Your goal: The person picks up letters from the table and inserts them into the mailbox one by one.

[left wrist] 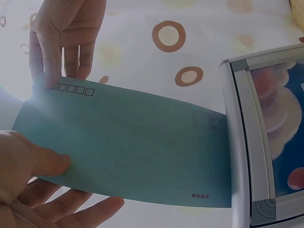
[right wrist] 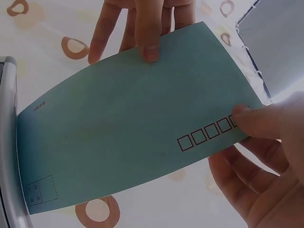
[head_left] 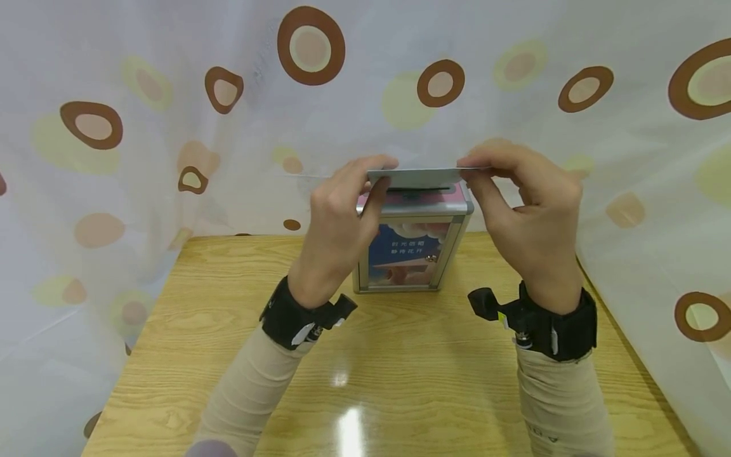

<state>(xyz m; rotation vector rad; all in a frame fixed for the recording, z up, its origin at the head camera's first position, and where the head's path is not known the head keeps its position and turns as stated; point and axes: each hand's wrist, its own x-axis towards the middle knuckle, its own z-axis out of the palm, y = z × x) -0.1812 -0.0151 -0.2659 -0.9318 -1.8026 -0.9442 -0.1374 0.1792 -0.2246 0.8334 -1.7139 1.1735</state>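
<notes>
A blue-green envelope [head_left: 422,178] with red postcode boxes is held between both hands above the mailbox [head_left: 408,254]. My left hand [head_left: 342,216] pinches one long edge, thumb on the printed face in the left wrist view. At the corner beside the postcode boxes, my right hand [head_left: 528,197] pinches the paper between thumb and fingers. The mailbox has a metal frame, a pink top with a dark slot [head_left: 428,189], and a picture door with a small lock [head_left: 431,258]. Both wrist views show the envelope's far short edge right at the mailbox top, the paper bowing slightly.
Under the mailbox is a wood-grain table [head_left: 400,355], the box standing toward its far edge. A white curtain [head_left: 354,120] with brown and yellow ring patterns hangs behind and on both sides. Black camera straps [head_left: 556,324] circle both wrists.
</notes>
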